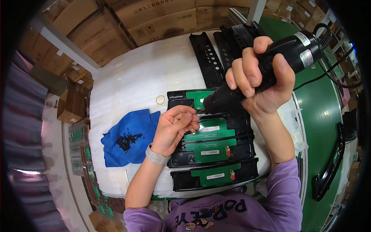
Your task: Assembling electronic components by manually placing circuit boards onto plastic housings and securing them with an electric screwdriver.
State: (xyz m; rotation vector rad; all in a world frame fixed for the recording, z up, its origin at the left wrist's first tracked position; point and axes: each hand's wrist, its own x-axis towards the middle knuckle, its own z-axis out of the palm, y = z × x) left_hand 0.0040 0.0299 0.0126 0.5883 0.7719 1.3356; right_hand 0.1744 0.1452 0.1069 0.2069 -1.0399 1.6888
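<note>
Right hand (268,87) clasped electric screwdriver (284,52), partly masking black panels (225,54); left hand (172,125) pinched at its tip, contents unclear. Beneath lay green circuit boards (208,133), white-covered table (150,69); leftward, blue cloth (118,154); beyond, cartons (170,29).

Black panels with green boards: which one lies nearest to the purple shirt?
The bottom panel, just above the purple shirt in the picture; the other panels lie farther up.

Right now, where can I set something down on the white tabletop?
Mostly beyond the cloth, left of the perforated panels, apart from a ring; a thin strip left of the cloth. Crowded: the right half, with boards, panels and, above them, the tool.
</note>
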